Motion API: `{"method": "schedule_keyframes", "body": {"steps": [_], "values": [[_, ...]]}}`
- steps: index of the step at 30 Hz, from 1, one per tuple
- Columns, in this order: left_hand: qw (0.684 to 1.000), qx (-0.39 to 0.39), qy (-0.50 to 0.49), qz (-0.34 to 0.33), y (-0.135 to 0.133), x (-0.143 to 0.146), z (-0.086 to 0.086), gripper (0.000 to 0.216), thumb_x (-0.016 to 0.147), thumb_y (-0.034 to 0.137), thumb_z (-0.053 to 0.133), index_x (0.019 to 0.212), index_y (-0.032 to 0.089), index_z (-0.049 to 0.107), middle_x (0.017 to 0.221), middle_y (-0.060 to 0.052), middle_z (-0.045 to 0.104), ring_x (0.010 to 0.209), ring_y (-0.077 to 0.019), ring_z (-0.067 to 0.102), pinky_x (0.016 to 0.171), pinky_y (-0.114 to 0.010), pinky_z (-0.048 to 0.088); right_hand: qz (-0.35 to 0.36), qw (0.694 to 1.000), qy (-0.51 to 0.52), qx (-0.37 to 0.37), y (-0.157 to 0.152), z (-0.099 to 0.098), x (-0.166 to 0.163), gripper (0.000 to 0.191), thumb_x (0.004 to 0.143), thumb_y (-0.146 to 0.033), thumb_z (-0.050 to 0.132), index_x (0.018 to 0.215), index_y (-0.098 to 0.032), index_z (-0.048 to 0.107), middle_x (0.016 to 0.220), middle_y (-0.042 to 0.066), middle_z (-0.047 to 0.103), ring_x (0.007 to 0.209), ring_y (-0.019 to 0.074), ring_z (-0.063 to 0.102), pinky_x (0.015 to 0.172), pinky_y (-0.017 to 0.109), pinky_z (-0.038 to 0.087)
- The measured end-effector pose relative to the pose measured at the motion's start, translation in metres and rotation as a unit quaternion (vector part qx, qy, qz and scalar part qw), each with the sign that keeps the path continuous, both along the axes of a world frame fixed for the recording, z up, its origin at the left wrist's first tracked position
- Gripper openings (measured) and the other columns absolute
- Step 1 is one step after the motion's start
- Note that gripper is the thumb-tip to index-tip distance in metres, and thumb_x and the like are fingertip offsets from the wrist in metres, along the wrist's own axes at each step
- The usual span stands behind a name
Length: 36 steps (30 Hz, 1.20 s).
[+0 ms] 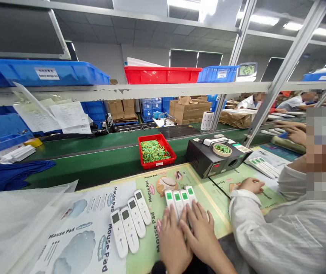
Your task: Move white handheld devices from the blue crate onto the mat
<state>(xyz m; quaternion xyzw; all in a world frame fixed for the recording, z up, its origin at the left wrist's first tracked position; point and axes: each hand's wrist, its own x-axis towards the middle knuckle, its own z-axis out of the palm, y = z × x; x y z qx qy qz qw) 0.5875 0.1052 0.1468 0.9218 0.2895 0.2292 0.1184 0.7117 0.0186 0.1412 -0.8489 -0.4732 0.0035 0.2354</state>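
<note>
A row of several white remote controls (177, 198) with lit green screens lies side by side on the mat. My left hand (174, 238) rests over their lower ends, fingers stretched out flat. Close against it, my right hand (201, 232) lies across the lower right of the same row, its fingers extended and slightly apart. Both palms cover the lower halves of these remotes. To the left, another group of white remote controls (128, 224) with dark screens fans out on the mat.
A red tray (158, 164) of small green batteries stands beyond the hands. Right of it is a black box (215, 158) bearing a round dish of batteries (222, 149). A co-worker's sleeve (265, 224) reaches in from the right. Plastic sheeting (17, 224) lies at left.
</note>
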Motion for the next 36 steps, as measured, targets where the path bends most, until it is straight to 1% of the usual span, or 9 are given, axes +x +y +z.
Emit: {"method": "schedule_keyframes", "body": {"steps": [3, 5, 8, 12, 16, 22, 29, 33, 36], "values": [[0.995, -0.024, 0.008, -0.094, -0.009, 0.019, 0.012, 0.075, 0.098, 0.04, 0.049, 0.163, 0.034, 0.015, 0.172, -0.006, 0.018, 0.156, -0.0334, 0.027, 0.122, -0.053, 0.036, -0.063, 0.998, 0.007, 0.015, 0.006, 0.011, 0.005, 0.063, 0.101, -0.054, 0.041, 0.15, -0.015, 0.052, 0.166, 0.021, 0.025, 0.155, 0.0439, 0.018, 0.118, 0.075, 0.015], [0.994, -0.025, 0.005, -0.103, -0.012, 0.015, 0.015, 0.077, 0.098, 0.041, 0.047, 0.165, 0.03, 0.01, 0.172, -0.006, 0.015, 0.158, -0.0318, 0.02, 0.125, -0.053, 0.033, -0.067, 0.996, 0.007, 0.053, 0.015, 0.024, -0.005, 0.057, 0.105, -0.048, 0.034, 0.151, -0.019, 0.05, 0.169, 0.017, 0.018, 0.157, 0.0409, 0.01, 0.119, 0.075, 0.012], [0.999, 0.016, -0.038, 0.005, -0.01, -0.026, 0.004, 0.08, 0.098, 0.033, 0.047, 0.166, 0.026, 0.005, 0.172, -0.01, 0.02, 0.158, -0.0325, 0.02, 0.123, -0.057, 0.035, 0.045, 0.995, 0.045, 0.079, 0.032, 0.044, -0.035, 0.053, 0.108, -0.044, 0.026, 0.157, -0.029, 0.041, 0.171, 0.007, 0.017, 0.158, 0.0331, 0.011, 0.122, 0.07, 0.016], [0.979, 0.092, -0.086, 0.158, 0.013, -0.105, -0.018, 0.077, 0.097, 0.024, 0.046, 0.165, 0.029, 0.013, 0.169, -0.013, 0.024, 0.154, -0.0367, 0.029, 0.115, -0.06, 0.043, 0.231, 0.968, 0.093, 0.027, 0.062, 0.059, -0.073, 0.052, 0.107, -0.049, 0.032, 0.158, -0.036, 0.038, 0.17, 0.001, 0.021, 0.156, 0.0313, 0.023, 0.124, 0.064, 0.021], [0.967, 0.095, -0.042, 0.232, 0.032, -0.141, -0.021, 0.068, 0.098, 0.032, 0.048, 0.163, 0.029, 0.026, 0.168, -0.015, 0.027, 0.151, -0.0393, 0.035, 0.112, -0.06, 0.047, 0.272, 0.958, 0.087, 0.006, 0.09, 0.055, -0.089, 0.049, 0.106, -0.045, 0.038, 0.153, -0.037, 0.045, 0.167, -0.001, 0.03, 0.153, 0.0325, 0.03, 0.124, 0.066, 0.017], [0.971, 0.102, 0.018, 0.217, 0.033, -0.137, -0.022, 0.068, 0.097, 0.039, 0.051, 0.161, 0.027, 0.032, 0.17, -0.014, 0.025, 0.153, -0.0373, 0.031, 0.114, -0.058, 0.046, 0.256, 0.964, 0.065, 0.011, 0.095, 0.043, -0.096, 0.049, 0.105, -0.039, 0.039, 0.153, -0.039, 0.046, 0.163, 0.0, 0.039, 0.154, 0.0345, 0.027, 0.122, 0.071, 0.014], [0.973, 0.065, 0.02, 0.222, 0.039, -0.14, -0.008, 0.053, 0.097, 0.033, 0.048, 0.148, 0.022, 0.055, 0.161, -0.016, 0.042, 0.15, -0.0345, 0.039, 0.112, -0.051, 0.051, 0.227, 0.973, 0.035, 0.0, 0.098, 0.056, -0.104, 0.045, 0.101, -0.041, 0.045, 0.144, -0.037, 0.058, 0.156, 0.001, 0.05, 0.152, 0.0386, 0.03, 0.121, 0.073, -0.002], [0.982, 0.018, 0.01, 0.19, 0.037, -0.126, -0.001, 0.057, 0.097, 0.031, 0.048, 0.154, 0.025, 0.046, 0.166, -0.013, 0.034, 0.15, -0.0316, 0.039, 0.107, -0.045, 0.055, 0.197, 0.98, 0.006, -0.004, 0.093, 0.055, -0.112, 0.055, 0.102, -0.051, 0.042, 0.148, -0.023, 0.055, 0.157, 0.013, 0.047, 0.154, 0.0371, 0.024, 0.123, 0.069, 0.005], [0.994, -0.029, 0.001, 0.108, 0.034, -0.101, 0.01, 0.07, 0.094, 0.029, 0.055, 0.16, 0.025, 0.033, 0.169, -0.01, 0.029, 0.156, -0.0308, 0.026, 0.118, -0.045, 0.046, 0.129, 0.991, 0.001, -0.024, 0.082, 0.046, -0.108, 0.068, 0.1, -0.057, 0.044, 0.149, -0.011, 0.051, 0.156, 0.024, 0.044, 0.154, 0.0393, 0.024, 0.123, 0.066, 0.011]]}}
